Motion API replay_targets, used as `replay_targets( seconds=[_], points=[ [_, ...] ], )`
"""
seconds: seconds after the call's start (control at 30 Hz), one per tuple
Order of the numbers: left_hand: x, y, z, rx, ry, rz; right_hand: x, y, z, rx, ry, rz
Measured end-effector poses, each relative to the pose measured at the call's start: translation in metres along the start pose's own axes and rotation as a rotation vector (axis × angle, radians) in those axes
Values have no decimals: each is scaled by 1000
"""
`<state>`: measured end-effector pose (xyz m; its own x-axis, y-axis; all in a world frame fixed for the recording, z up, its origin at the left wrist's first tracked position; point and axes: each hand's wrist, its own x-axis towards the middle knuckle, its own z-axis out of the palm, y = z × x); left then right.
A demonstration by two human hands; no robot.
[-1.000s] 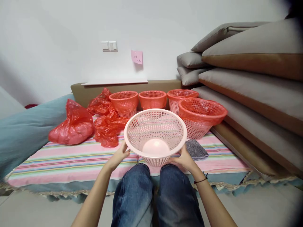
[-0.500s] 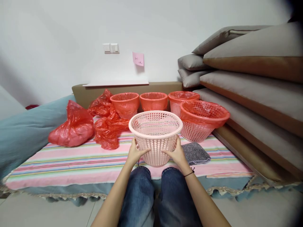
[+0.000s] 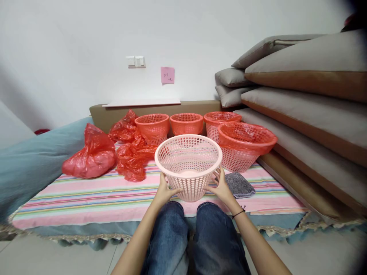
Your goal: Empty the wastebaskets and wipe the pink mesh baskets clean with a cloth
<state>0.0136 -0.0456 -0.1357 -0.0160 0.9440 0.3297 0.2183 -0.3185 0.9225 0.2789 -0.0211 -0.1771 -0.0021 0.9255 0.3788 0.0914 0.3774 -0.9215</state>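
Observation:
A pale pink plastic basket (image 3: 192,188) with a lattice wall is right in front of my knees, its open mouth tipped a little towards me. My left hand (image 3: 164,191) grips its left side, thumb across the near wall and fingers behind. On the opposite side, my right hand (image 3: 223,189) steadies the basket with the thumb on the near wall and the fingers spread along the side. A folded dark grey cloth (image 3: 240,185) lies just beyond my right hand. I see no bag lining in this basket.
Behind stand baskets lined with red plastic bags: a left one (image 3: 152,128), a middle one (image 3: 186,124), a right one (image 3: 212,128) and a nearer one (image 3: 241,156). Left lie a filled red bag (image 3: 90,156) and crumpled red bags (image 3: 131,160). Stacked cushions (image 3: 304,107) rise at right.
The basket has tipped slightly towards me, showing more of its inside. My right hand has shifted a little outward to the right, its fingers more spread. My left hand stays at its side.

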Motion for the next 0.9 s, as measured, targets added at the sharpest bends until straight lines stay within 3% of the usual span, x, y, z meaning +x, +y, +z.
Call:
replay_targets(
  seconds=[0.13, 0.27, 0.47, 0.63, 0.9],
  points=[
    [5, -3, -13, 26, -48, -8, 4, 1, -18, -35, -95, 38],
    [30, -8, -31, -30, -172, -33, 29, -4, -28, -85, -164, -18],
    [55, -4, -35, -35, -268, -47, 62, 4, -18, -14, -359, -11],
    [53, 0, -26, -47, -166, 84, 48, 8, -6, -17, -271, 32],
    [46, -2, -20, -37, -112, 62, 34, -3, -3, -42, -184, -14]
  ],
)
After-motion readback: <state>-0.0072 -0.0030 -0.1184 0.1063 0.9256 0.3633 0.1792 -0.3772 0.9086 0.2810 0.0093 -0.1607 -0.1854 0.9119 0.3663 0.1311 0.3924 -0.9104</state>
